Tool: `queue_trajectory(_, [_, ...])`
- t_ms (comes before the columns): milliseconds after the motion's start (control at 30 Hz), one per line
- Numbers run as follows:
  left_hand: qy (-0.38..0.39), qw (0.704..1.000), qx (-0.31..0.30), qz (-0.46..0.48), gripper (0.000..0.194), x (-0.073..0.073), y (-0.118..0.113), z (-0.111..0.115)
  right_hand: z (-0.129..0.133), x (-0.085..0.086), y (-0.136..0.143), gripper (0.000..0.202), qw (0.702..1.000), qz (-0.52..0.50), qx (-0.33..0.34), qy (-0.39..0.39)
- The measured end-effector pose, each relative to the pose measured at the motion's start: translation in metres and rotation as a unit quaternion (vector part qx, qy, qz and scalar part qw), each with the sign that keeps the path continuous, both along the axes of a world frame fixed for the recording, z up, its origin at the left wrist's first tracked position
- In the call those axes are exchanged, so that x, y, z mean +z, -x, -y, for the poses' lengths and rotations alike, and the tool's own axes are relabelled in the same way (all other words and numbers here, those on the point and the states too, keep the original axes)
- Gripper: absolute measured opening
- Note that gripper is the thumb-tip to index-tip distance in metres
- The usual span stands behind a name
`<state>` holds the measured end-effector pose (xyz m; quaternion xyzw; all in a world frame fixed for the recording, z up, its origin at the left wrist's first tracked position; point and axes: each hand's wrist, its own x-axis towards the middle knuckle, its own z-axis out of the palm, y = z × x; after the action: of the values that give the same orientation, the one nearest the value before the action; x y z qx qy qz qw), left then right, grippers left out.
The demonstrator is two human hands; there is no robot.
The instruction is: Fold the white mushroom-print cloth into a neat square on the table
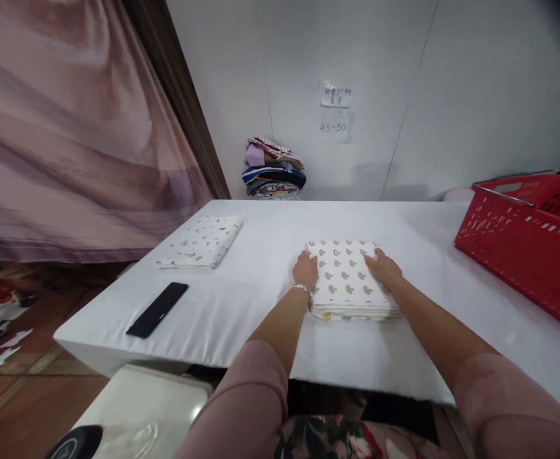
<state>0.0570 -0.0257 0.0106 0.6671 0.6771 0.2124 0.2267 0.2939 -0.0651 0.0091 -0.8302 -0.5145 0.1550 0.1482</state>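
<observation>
A black phone [157, 310] and a small-print cloth [202, 242] lie on the white table [256, 255]. The left hand [305, 271] grips the left edge of the folded grey-motif cloth [344, 277], which lies between both hands; the right hand [385, 269] holds its far-right corner, thumb on top. Rightmost stands a red basket [519, 242], contents hidden.

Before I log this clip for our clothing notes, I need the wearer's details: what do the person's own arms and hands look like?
Plain pink sleeves end near the elbows, leaving the forearms uncovered. The left hand has a thin silvery bracelet at its wrist; no bracelet shows on the right hand. Neither wears a glove.
</observation>
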Motion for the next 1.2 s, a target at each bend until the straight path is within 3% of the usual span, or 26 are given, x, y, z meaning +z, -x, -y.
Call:
queue_trajectory(167, [0.015,1.0,-0.011,0.012,0.043,0.007,0.009,0.025,0.036,0.002,-0.009,0.078,1.0,-0.012,0.008,0.024])
queue_trajectory(367, [0.0,0.998,-0.036,0.045,0.054,0.0,0.024,0.079,0.105,-0.005,-0.007,0.081,0.999,-0.031,-0.005,0.024])
queue_trajectory(467, [-0.017,0.998,-0.045,0.04,0.054,-0.003,0.027,0.097,0.125,-0.005,0.002,0.079,1.0,-0.013,-0.008,0.012])
queue_trajectory(700, [-0.019,0.998,-0.049,0.036,0.052,-0.004,0.03,0.105,0.132,0.0,0.013,0.067,0.999,0.035,0.001,0.003])
queue_trajectory(800, [-0.087,0.993,-0.069,0.037,0.047,-0.002,0.036,0.113,0.138,-0.001,0.013,0.064,0.996,0.063,0.018,-0.064])
queue_trajectory(933, [-0.177,0.97,-0.167,0.003,0.033,0.002,0.035,0.128,0.147,-0.006,0.018,0.049,0.967,0.101,0.127,-0.195])
queue_trajectory(1033, [-0.179,0.956,-0.232,-0.018,0.025,0.003,0.028,0.132,0.149,-0.012,0.026,0.041,0.946,0.087,0.233,-0.207])
queue_trajectory(1200, [-0.174,0.946,-0.273,-0.017,0.021,-0.001,0.018,0.125,0.14,-0.014,0.029,0.037,0.946,0.078,0.246,-0.195])
